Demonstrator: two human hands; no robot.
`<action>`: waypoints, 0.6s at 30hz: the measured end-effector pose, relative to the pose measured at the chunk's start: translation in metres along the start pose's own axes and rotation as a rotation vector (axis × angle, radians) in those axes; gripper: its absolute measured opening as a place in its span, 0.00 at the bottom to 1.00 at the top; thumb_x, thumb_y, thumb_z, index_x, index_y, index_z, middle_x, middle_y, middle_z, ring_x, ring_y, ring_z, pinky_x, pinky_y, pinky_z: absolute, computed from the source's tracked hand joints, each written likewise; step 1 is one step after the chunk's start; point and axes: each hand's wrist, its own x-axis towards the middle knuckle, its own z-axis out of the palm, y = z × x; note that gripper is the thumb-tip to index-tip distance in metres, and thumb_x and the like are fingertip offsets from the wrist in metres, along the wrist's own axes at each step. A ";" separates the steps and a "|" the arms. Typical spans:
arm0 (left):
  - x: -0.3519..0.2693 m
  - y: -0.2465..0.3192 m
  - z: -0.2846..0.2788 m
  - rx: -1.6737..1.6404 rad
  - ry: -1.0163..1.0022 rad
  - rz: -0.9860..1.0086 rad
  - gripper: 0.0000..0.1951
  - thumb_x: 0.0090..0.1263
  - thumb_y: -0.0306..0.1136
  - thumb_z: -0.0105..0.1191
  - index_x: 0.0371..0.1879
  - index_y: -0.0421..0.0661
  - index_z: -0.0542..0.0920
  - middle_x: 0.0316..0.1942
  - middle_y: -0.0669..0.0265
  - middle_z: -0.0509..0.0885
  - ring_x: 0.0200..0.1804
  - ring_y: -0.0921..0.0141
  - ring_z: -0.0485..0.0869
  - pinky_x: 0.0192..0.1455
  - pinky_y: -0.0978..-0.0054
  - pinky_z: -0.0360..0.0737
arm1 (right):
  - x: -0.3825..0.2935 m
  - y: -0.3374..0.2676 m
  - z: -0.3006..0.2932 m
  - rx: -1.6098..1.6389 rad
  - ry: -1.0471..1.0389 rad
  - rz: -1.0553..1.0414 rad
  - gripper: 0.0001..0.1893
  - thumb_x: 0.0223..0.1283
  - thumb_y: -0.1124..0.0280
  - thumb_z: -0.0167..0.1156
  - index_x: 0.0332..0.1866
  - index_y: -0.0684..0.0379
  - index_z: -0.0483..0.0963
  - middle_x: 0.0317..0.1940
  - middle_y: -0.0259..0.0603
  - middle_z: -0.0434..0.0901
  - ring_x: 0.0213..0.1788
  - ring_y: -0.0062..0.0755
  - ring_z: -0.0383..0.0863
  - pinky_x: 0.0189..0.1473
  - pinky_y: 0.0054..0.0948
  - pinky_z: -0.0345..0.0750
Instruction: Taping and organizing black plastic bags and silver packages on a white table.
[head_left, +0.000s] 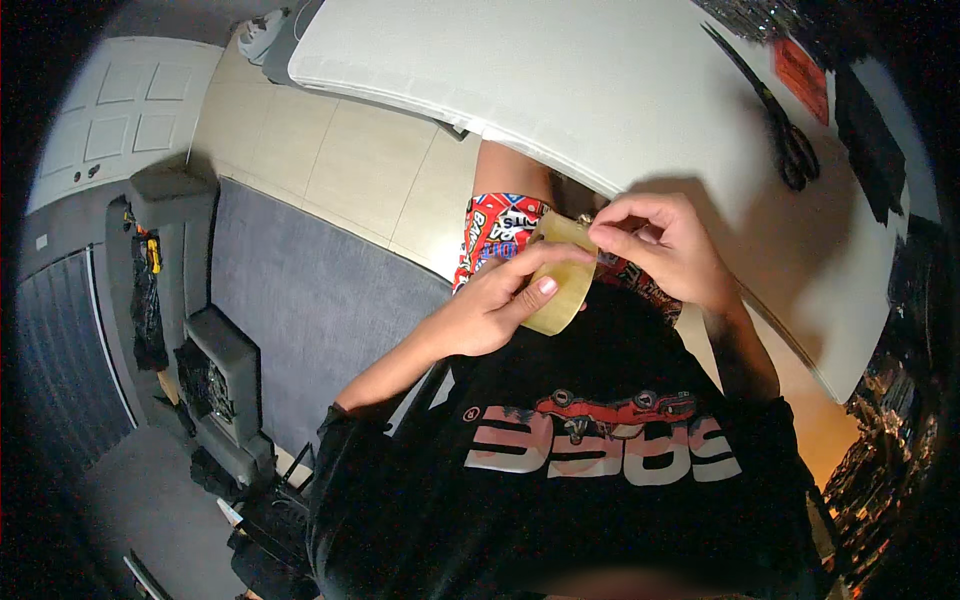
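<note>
A pale yellow, translucent curved piece (564, 309), its exact kind unclear, is held above my lap, off the table's edge. My left hand (501, 300) grips it, thumb and forefinger lying across its near face. At its upper end sits a small metallic bit (584, 220), too small to name. The thumb and forefinger of my right hand (660, 244) are pinched together beside that end; whether something is between them cannot be told. Black-handled scissors (791, 146) lie on the white table (525, 67), to the right of my hands.
A red-orange flat packet (801, 79) and black plastic (870, 142) lie at the table's far right. Crumpled shiny dark plastic (892, 442) is beside the table. A grey sofa (199, 247) and a grey rug (315, 277) are on the left.
</note>
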 end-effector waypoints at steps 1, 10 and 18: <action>-0.001 -0.001 -0.001 0.017 -0.002 -0.003 0.20 0.87 0.38 0.41 0.72 0.44 0.68 0.63 0.56 0.78 0.57 0.63 0.86 0.63 0.64 0.82 | 0.001 0.000 0.002 -0.026 0.016 -0.020 0.08 0.71 0.73 0.65 0.48 0.67 0.84 0.35 0.32 0.85 0.36 0.14 0.78 0.39 0.23 0.76; 0.016 -0.018 0.000 0.411 0.115 0.005 0.32 0.77 0.35 0.61 0.76 0.46 0.64 0.60 0.58 0.79 0.55 0.66 0.85 0.60 0.64 0.82 | -0.027 -0.039 0.034 -0.709 0.399 -0.689 0.06 0.45 0.84 0.71 0.30 0.62 0.86 0.22 0.41 0.79 0.25 0.35 0.78 0.28 0.30 0.72; 0.016 -0.040 0.014 0.010 0.156 0.145 0.28 0.80 0.33 0.56 0.76 0.46 0.63 0.60 0.60 0.79 0.53 0.66 0.85 0.57 0.68 0.83 | 0.027 -0.008 -0.018 -0.638 0.516 -0.444 0.03 0.55 0.77 0.71 0.30 0.65 0.86 0.26 0.44 0.84 0.28 0.36 0.83 0.35 0.30 0.76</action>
